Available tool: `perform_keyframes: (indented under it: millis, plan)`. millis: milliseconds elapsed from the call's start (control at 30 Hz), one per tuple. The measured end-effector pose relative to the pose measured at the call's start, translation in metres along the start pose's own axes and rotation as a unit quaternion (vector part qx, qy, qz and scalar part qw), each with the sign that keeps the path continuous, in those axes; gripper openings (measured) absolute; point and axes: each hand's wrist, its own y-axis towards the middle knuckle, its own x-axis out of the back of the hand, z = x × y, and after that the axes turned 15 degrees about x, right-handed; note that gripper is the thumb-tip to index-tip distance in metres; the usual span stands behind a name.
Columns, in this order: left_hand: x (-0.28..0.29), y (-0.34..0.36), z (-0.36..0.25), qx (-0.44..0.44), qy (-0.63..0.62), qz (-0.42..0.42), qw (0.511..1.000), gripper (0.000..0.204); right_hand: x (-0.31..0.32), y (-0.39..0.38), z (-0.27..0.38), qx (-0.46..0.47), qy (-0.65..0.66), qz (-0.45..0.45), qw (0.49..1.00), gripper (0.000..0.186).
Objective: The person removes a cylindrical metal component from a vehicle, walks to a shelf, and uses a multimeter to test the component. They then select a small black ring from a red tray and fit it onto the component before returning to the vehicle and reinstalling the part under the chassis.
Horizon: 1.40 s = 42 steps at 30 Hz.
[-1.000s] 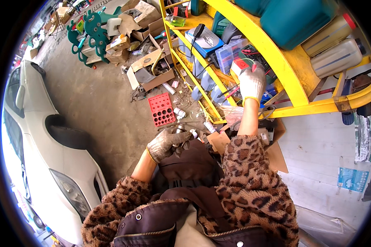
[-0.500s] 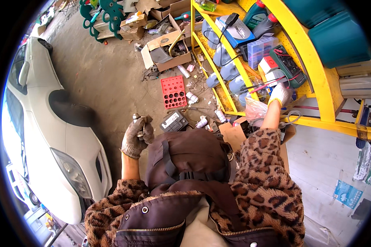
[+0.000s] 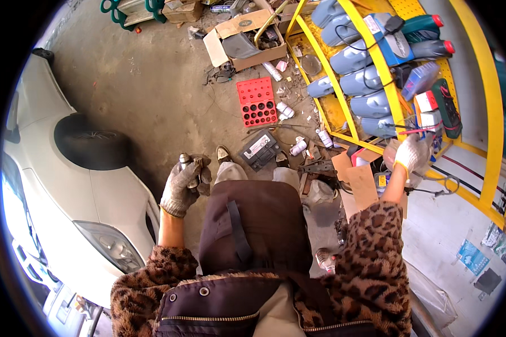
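My left hand point(image 3: 181, 188), in a grey knit work glove, is closed around a small silver cylindrical metal part point(image 3: 184, 159). Its top pokes up above my fingers, and I cannot make out its exact kind. At the lower shelf of a yellow metal rack point(image 3: 350, 121), my right hand point(image 3: 413, 153) wears a whitish glove. It is beside a clear plastic bag point(image 3: 389, 159) and just below a small white box point(image 3: 430, 120). The fingers of that hand are partly hidden, and whether it grips anything does not show. A green-cased multimeter point(image 3: 446, 109) with leads lies farther along the shelf.
Grey jugs point(image 3: 371, 105) fill the rack. On the floor lie a red case of black rings point(image 3: 257, 102), a car battery point(image 3: 260, 149), white bottles point(image 3: 298, 147) and an open carton point(image 3: 252, 42). A white car point(image 3: 95, 196) stands at left.
The view has shifted, and my feet and more floor show below. My right hand stays at the rack, a little lower past the white box. My left hand still holds the metal part.
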Motion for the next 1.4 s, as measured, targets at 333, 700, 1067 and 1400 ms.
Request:
perform_keyframes:
  millis: [333,700,1067,1400]
  plan:
    - [0.093,0.129,0.025,0.095,0.044,0.016,0.994,0.046,-0.150,-0.188,0.126,0.085,0.186,0.103,0.973,0.031]
    - [0.129,0.301,0.143,0.151,0.029,0.074,0.985,0.030,-0.384,-0.327,0.153,0.021,0.354,0.348,0.868,0.030]
    - [0.200,0.364,0.153,0.014,-0.024,0.071,0.997,0.029,-0.537,-0.320,0.108,0.227,0.306,0.464,0.800,0.030]
    - [0.216,0.347,0.154,-0.067,-0.201,0.009,0.977,0.037,-0.609,-0.270,0.136,0.534,0.173,0.511,0.651,0.031]
